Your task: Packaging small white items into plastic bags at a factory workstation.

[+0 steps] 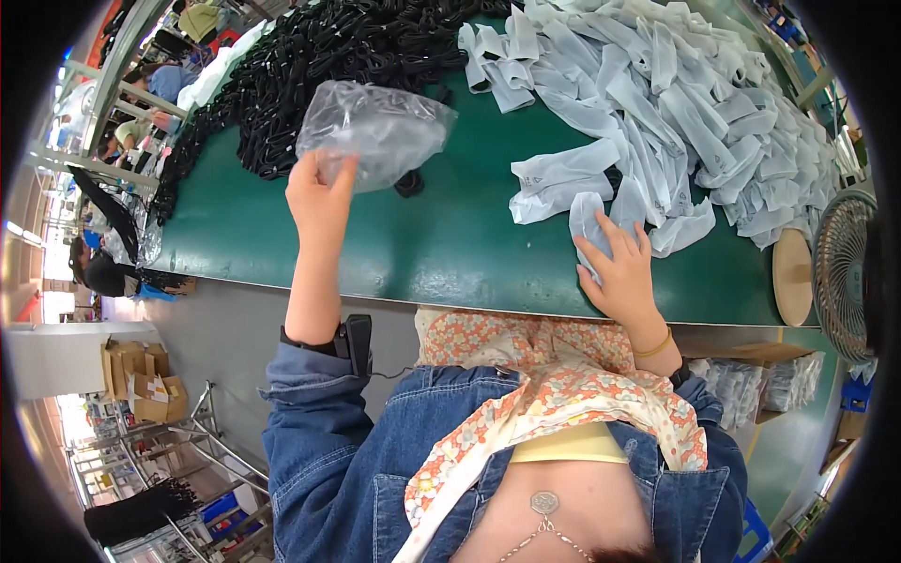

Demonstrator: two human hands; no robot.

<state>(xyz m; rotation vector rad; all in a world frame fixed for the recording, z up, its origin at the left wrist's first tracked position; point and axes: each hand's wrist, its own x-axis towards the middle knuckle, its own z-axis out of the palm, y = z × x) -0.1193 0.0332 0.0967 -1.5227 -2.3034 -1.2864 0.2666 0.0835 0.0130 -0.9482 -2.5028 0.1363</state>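
Note:
My left hand point(319, 192) is raised over the green table point(460, 244), its thumb and fingers closed on the lower edge of a clear plastic bag point(385, 131). The bag looks puffed out, and I cannot make out anything inside it. My right hand point(621, 267) lies with fingers spread on a frosted white pouch point(587, 220) near the table's front edge. Beside it lies another white pouch point(563, 174), flat on the table. Behind the clear bag, a small black coil point(409, 183) partly shows.
A heap of black coiled cables point(357, 47) covers the back left of the table. Many frosted pouches point(694, 122) are piled at the back right. A fan point(845, 272) and a round tan disc point(793, 277) stand at the right edge. An open carton point(774, 375) sits below.

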